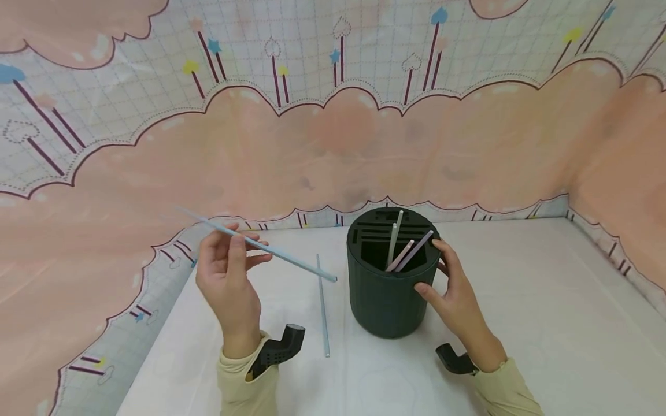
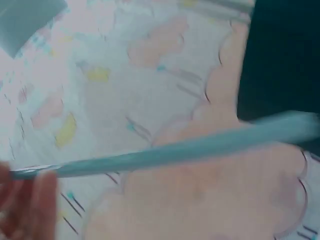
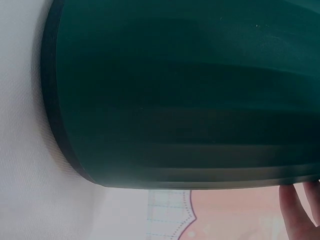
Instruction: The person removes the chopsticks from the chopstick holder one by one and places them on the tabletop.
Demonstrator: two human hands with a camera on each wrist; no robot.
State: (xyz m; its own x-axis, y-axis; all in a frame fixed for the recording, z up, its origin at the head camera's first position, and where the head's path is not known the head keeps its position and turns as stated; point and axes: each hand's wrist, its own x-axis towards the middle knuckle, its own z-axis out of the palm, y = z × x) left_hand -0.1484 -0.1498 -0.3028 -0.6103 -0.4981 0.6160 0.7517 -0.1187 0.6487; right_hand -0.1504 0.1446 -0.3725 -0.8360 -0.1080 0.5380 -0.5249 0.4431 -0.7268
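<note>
My left hand (image 1: 231, 283) pinches a light blue straw (image 1: 281, 254) between thumb and fingers. The straw slants down to the right, its lower end short of a dark green utensil holder (image 1: 387, 303). In the left wrist view the same straw (image 2: 150, 159) crosses the picture, blurred at its far end. My right hand (image 1: 460, 294) grips the holder's right side near the rim, thumb in front and fingers behind. Several straws stand tilted in the holder's open front section, among them a pink straw (image 1: 400, 255) and a purple straw (image 1: 414, 251). Their lower ends are hidden.
Another light blue straw (image 1: 323, 312) lies on the white table (image 1: 525, 323), left of the holder. Slots (image 1: 385, 222) cross the back of the holder's top. Patterned cloth (image 1: 333, 150) hangs behind the table and along its sides.
</note>
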